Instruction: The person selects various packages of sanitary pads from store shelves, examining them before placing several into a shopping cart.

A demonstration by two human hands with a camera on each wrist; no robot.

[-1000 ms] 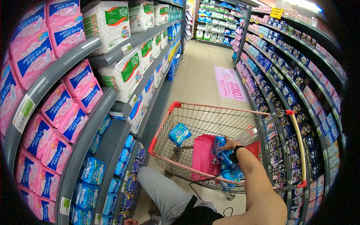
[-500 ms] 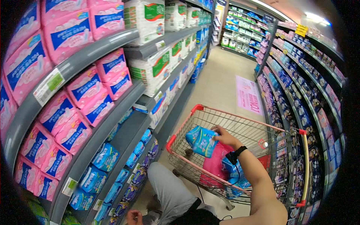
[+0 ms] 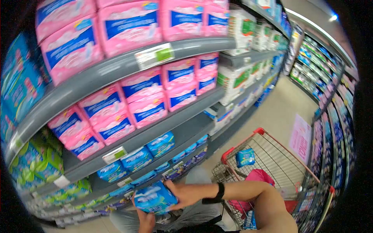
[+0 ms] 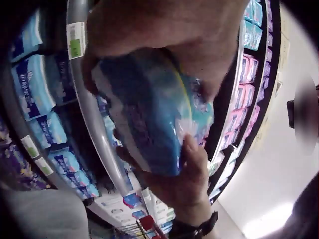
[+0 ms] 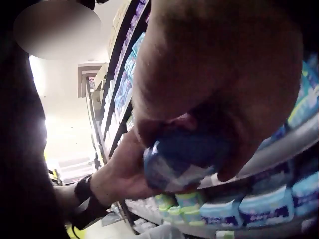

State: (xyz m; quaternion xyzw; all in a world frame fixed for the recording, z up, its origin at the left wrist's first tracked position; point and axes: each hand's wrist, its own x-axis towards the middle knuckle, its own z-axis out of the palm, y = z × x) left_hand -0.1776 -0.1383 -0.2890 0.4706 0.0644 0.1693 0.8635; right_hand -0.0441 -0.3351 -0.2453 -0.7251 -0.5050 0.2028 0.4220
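Observation:
Both hands hold a blue plastic-wrapped package (image 3: 155, 197) low in front of the shelves, over the person's lap. The right hand (image 3: 182, 195) grips its right side, fingers over the top edge; the left hand (image 3: 146, 220) holds it from the lower left. In the left wrist view the package (image 4: 144, 109) lies between the left hand (image 4: 164, 27) above and the right hand (image 4: 182, 186) below. Seen from the right wrist, the right hand (image 5: 214, 64) covers much of the package (image 5: 187, 162), and the left hand (image 5: 122, 167) is at its far side.
A shopping cart (image 3: 287, 155) stands at the right, holding a blue package (image 3: 245, 157) and a pink bag (image 3: 261, 177). Shelves carry pink packages (image 3: 130, 23), blue ones (image 3: 136, 159) and green ones (image 3: 37, 163). The aisle floor (image 3: 272, 112) runs toward the upper right.
The view has swung left toward the shelves. The right hand has left the cart and come over the lap; the left hand has come up, and both now hold a blue package.

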